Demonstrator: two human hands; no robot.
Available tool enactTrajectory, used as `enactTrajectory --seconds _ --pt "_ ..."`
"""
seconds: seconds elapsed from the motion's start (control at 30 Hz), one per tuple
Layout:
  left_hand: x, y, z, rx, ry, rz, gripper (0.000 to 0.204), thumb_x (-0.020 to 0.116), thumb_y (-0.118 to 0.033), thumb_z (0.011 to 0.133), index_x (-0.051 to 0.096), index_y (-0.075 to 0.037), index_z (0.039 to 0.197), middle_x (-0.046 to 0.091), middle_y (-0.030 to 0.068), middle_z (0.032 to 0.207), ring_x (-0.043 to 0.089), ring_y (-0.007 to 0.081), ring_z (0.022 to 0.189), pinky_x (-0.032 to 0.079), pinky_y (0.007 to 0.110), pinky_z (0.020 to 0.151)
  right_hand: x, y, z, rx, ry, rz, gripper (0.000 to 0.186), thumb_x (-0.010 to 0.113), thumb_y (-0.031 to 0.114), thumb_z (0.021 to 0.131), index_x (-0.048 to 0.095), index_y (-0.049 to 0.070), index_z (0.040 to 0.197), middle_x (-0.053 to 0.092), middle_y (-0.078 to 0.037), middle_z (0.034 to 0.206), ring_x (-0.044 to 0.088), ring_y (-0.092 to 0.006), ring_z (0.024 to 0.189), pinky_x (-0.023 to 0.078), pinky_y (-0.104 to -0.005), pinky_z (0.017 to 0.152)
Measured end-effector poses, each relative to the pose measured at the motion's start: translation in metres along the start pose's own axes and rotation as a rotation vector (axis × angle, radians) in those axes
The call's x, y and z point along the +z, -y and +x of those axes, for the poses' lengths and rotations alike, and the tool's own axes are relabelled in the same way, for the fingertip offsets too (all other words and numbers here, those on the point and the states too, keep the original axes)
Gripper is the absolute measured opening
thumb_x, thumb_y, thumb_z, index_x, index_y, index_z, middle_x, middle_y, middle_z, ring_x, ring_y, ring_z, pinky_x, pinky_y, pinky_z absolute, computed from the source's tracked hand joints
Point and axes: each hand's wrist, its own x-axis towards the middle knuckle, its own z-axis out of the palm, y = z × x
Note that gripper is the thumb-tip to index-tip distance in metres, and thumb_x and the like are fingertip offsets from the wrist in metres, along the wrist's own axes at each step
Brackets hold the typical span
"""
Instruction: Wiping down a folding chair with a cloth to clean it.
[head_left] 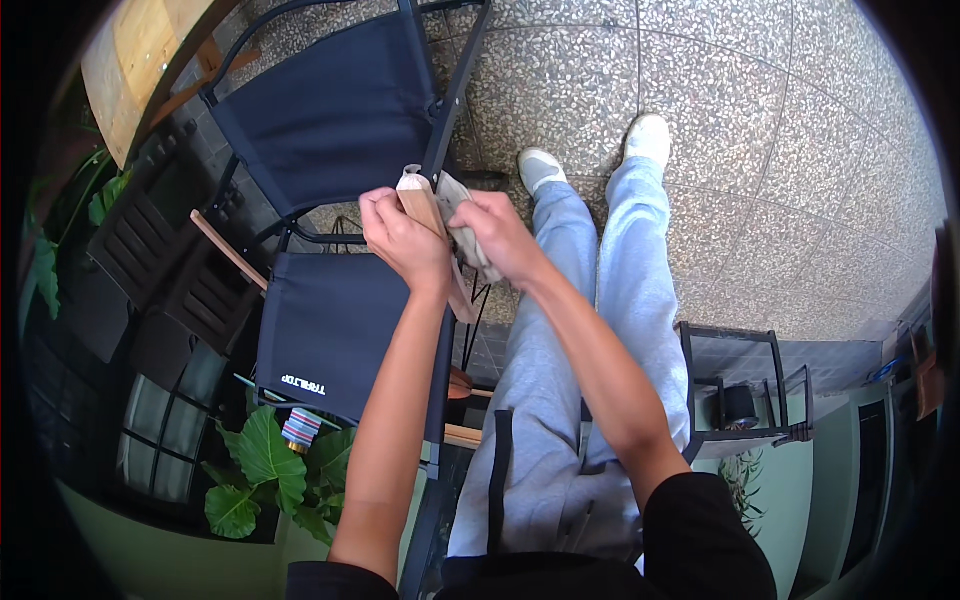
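Note:
A folding chair with dark navy fabric (330, 120) and a black frame stands on my left. My left hand (408, 245) is closed at the wooden armrest (422, 205) on the chair's near side, fingers curled against it. My right hand (497, 235) grips a crumpled grey cloth (458, 222), pressed along the armrest's right side. Part of the armrest is hidden behind my hands. Something pale shows at its upper end; I cannot tell what it is.
The chair's other wooden armrest (228, 250) lies farther left. Beyond it are dark slatted chairs (150, 225) and a wooden tabletop (140, 60). A leafy plant (268, 465) is at lower left. A black metal frame (740, 385) stands right of my legs, on speckled tile floor (720, 180).

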Motion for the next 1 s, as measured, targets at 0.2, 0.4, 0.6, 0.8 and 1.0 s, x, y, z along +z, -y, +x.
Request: enactTrajectory --seconds 0.2,0.4,0.6,0.8,1.0 --pt "0.002 0.002 0.002 0.046 -0.113 -0.076 0.019 0.044 -0.014 0.098 0.053 0.003 0.097 0.054 0.0131 0.095 0.052 0.025 0.085 0.043 0.037 0.081 -0.011 0.009 -0.009 -0.034 0.16 -0.118 0.018 0.063 0.01 0.084 0.069 -0.002 0.097 0.063 0.002 0.082 0.055 -0.0046 0.078 0.044 -0.023 0.072" --pt "0.003 -0.001 0.005 -0.091 -0.06 -0.197 0.02 0.043 -0.014 0.099 0.054 0.002 0.1 0.055 0.0116 0.099 0.053 0.0244 0.09 0.042 0.037 0.086 -0.017 -0.021 -0.017 -0.088 0.149 -0.364 0.02 0.059 0.011 0.086 0.066 -0.004 0.096 0.06 0.0 0.07 0.051 -0.0064 0.064 0.042 -0.0274 0.058" --pt "0.001 0.002 0.007 0.005 -0.019 -0.121 0.022 0.042 -0.015 0.099 0.056 0.002 0.096 0.057 0.0115 0.097 0.055 0.0241 0.09 0.043 0.036 0.086 -0.008 -0.039 -0.021 -0.121 0.103 -0.405 0.021 0.056 0.01 0.085 0.066 -0.003 0.098 0.062 -0.001 0.074 0.052 -0.0055 0.07 0.044 -0.0264 0.064" --pt "0.008 0.003 0.007 -0.146 -0.069 -0.299 0.023 0.042 -0.015 0.098 0.057 0.003 0.094 0.059 0.0124 0.092 0.056 0.0246 0.087 0.044 0.036 0.085 0.013 -0.005 -0.013 -0.172 0.018 0.088 0.015 0.053 0.007 0.084 0.064 -0.002 0.089 0.062 0.0 0.08 0.053 -0.0059 0.075 0.044 -0.025 0.069" --pt "0.005 0.011 0.011 -0.051 -0.058 -0.196 0.025 0.041 -0.017 0.098 0.057 0.002 0.094 0.061 0.0126 0.091 0.056 0.0247 0.085 0.045 0.037 0.082 -0.006 -0.051 -0.049 -0.175 0.093 -0.074 0.041 0.052 0.007 0.084 0.066 -0.001 0.121 0.067 -0.003 0.092 0.059 -0.0098 0.078 0.049 -0.0281 0.072"
